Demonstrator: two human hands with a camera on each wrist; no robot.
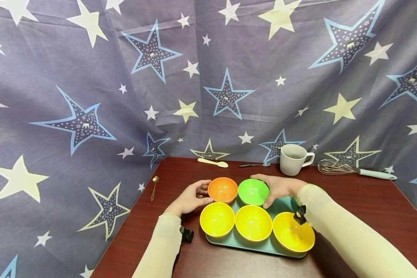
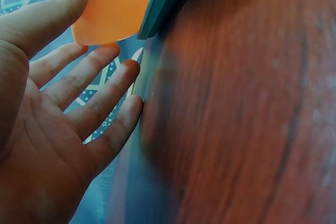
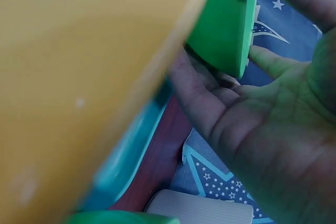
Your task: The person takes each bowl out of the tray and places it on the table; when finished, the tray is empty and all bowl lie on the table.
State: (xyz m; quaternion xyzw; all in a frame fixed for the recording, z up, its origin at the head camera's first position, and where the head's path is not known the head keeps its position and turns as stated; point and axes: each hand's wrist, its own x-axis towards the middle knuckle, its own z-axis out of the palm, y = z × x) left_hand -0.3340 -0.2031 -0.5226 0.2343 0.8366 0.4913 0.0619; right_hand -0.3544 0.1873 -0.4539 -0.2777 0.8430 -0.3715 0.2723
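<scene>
My left hand [image 1: 192,197] is at the left side of an orange bowl [image 1: 222,189]. In the left wrist view its fingers [image 2: 105,106] are spread and nearly straight, near that bowl's side. My right hand [image 1: 281,188] reaches round the right side of a green bowl [image 1: 253,191]; in the right wrist view some fingers [image 3: 202,95] bend round its wall, partly hidden by a yellow bowl [image 3: 94,77]. Three yellow bowls line the near side: left [image 1: 217,219], middle [image 1: 253,222] and right [image 1: 292,231]. All are on a teal tray [image 1: 255,247].
Behind the right wrist, another green bowl [image 1: 294,201] is mostly hidden. A grey mug [image 1: 293,159] and a whisk [image 1: 356,170] stand at the back right. Along the back lie a cream spoon [image 1: 212,162] and a dark-handled spoon [image 1: 255,165]. A small gold spoon [image 1: 154,188] lies at the left edge.
</scene>
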